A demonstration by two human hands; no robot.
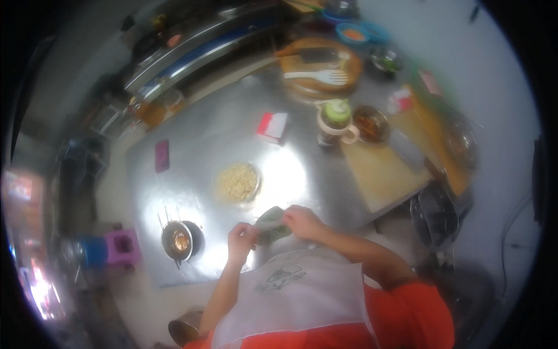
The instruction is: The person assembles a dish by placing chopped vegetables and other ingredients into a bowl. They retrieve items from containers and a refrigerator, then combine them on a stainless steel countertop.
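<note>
Left hand [243, 234] and right hand [299, 220] both pinching dark-green flat sheet [269, 227], material unclear. Likely light, floppy; hold left/right edges.

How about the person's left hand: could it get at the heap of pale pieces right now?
Probably yes: the left hand is close to the heap of pale pieces, and nothing appears to stand between, though it would likely need to release the dark green item first.

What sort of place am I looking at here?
Likely a working kitchen: a metal table, a cutting board on its right, and a bowl of pale food strips.
</note>
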